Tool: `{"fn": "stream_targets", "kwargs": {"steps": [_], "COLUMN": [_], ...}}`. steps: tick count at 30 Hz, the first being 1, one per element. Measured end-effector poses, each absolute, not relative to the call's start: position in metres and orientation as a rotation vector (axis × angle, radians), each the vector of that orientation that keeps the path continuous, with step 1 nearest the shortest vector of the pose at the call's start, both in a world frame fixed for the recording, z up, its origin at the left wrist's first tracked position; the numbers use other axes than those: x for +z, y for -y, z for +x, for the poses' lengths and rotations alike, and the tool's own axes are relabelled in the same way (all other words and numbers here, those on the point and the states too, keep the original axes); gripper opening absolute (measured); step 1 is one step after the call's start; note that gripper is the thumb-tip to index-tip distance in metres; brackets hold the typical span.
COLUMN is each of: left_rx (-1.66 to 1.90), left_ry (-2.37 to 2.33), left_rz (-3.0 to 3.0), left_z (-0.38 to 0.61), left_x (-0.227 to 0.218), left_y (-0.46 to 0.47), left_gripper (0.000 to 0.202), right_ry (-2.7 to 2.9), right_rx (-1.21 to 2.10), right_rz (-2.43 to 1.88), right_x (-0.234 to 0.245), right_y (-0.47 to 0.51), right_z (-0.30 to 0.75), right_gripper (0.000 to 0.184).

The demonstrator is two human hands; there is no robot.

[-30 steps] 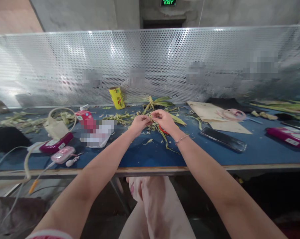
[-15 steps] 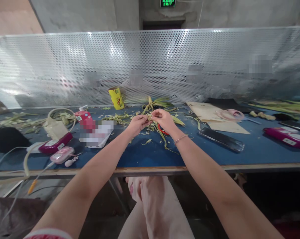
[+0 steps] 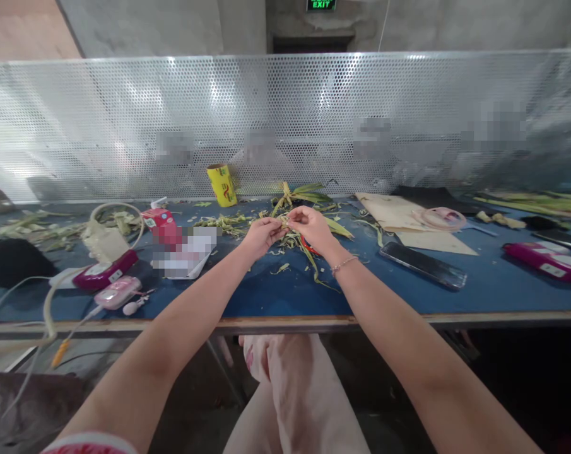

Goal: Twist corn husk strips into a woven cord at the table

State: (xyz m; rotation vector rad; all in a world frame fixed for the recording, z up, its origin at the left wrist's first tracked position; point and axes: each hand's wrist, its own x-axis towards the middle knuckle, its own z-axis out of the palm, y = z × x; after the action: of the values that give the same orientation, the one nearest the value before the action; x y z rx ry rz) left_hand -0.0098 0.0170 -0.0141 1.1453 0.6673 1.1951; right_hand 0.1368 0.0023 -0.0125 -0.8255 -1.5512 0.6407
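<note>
Over the middle of the blue table, my left hand [image 3: 265, 236] and my right hand [image 3: 308, 228] meet fingertip to fingertip. Both pinch a small pale yellow-green piece of plant [image 3: 284, 222], mostly covered by the fingers. Just behind them lies a bunch of long green leaves [image 3: 308, 194] with a pale cut stem. Plant shreds [image 3: 226, 224] are strewn to the left, and more bits lie under the hands. Part of a red tool or handle [image 3: 308, 246] shows beneath my right hand; its kind is hidden.
A yellow can-like container [image 3: 222, 186] stands against the perforated metal screen [image 3: 285, 113]. Left are a red drink carton [image 3: 163, 228], a white paper tray [image 3: 197, 252] and cabled devices [image 3: 106, 271]. Right lie a black phone [image 3: 423, 266], cardboard [image 3: 436, 242] and a magenta device [image 3: 547, 261].
The hands keep the same pinch on the small plant piece, with barely any finger movement. The view has shifted very slightly.
</note>
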Motion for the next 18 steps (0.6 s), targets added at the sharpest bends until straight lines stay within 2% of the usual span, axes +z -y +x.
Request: {"fn": "stream_targets", "kwargs": {"steps": [11, 18], "left_rx": [1.18, 1.228], "left_ry": [-0.678, -0.704], "left_rz": [1.125, 1.129], "left_z": [-0.0092, -0.0068], "left_x": [-0.009, -0.0098], "left_y": [-0.0118, -0.0113], "left_gripper": [0.01, 0.01], "right_ry": [1.552, 1.654], "right_rx": [0.598, 0.406], "right_rz": [-0.846, -0.873], "right_x": [-0.0153, -0.014], "right_y": [-0.006, -0.0015], "right_z": [0.1377, 0.1356], "right_gripper": [0.018, 0.016]}}
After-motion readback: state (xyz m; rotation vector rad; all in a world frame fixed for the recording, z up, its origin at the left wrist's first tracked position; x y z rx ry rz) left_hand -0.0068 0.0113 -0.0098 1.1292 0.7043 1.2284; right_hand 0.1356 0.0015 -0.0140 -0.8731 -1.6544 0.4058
